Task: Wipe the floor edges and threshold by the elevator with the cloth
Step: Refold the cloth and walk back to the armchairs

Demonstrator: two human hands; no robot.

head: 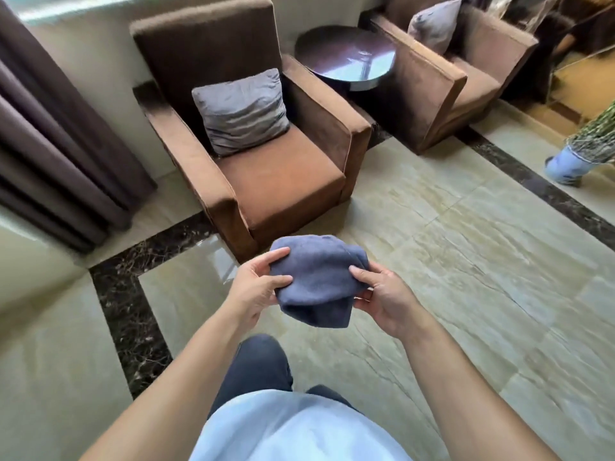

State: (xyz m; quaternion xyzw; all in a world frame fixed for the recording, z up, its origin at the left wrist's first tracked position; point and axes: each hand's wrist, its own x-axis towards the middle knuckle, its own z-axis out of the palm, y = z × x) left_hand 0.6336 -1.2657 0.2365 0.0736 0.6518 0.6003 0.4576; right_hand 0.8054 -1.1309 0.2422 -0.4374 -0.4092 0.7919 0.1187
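Observation:
A folded blue-grey cloth [316,281] is held in the air in front of me, above the glossy beige tiled floor [449,261]. My left hand [258,287] grips its left side with thumb on top. My right hand [382,297] pinches its right side, thumb on the cloth. A dark marble floor border [123,304] runs along the left and across toward the armchair. No elevator or threshold is in view.
A brown armchair [266,154] with a grey cushion [241,109] stands just ahead. A round dark side table [346,58] and a second armchair [442,81] lie behind it. Dark curtains [50,134] hang at left. A potted plant in a blue pot [572,164] stands at right.

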